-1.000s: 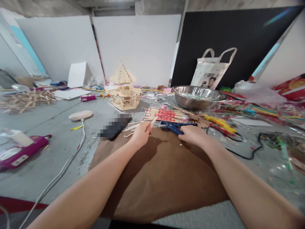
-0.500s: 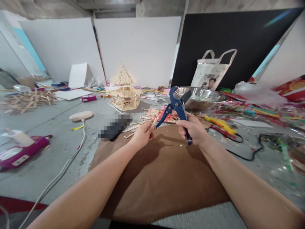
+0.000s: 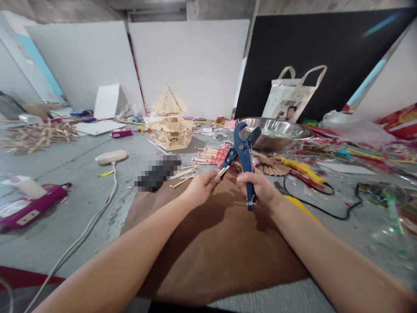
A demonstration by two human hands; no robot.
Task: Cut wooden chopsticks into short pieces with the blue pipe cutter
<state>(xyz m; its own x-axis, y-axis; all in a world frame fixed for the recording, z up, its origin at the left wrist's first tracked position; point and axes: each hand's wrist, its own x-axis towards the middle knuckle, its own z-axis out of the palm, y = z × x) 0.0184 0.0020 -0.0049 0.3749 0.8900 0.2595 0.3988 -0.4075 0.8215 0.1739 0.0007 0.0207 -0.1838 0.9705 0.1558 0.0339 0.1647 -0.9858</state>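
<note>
In my right hand [image 3: 259, 184] is a blue pipe cutter [image 3: 243, 152], held upright with its hooked jaw at the top and the blade apart from the hook. My left hand [image 3: 203, 187] pinches a short wooden stick [image 3: 223, 171] close to the cutter's second handle, left of my right hand. Both hands are above a brown sheet [image 3: 221, 252]. Loose wooden sticks [image 3: 182, 173] lie just beyond my left hand, and red-marked stick bundles [image 3: 210, 155] are behind the cutter.
A wooden pavilion model [image 3: 171, 126] stands at the back. Behind the cutter is a steel basin [image 3: 276, 138]. A yellow-handled tool [image 3: 302, 169] with a black cord lies right. A dark phone-like object [image 3: 156, 174], white cable [image 3: 97, 213] and purple power strip [image 3: 35, 206] lie left.
The cutter has come slightly lower and stands more upright. My left hand has moved right with the stick, nearer to my right hand. A yellow object now shows beside my right forearm.
</note>
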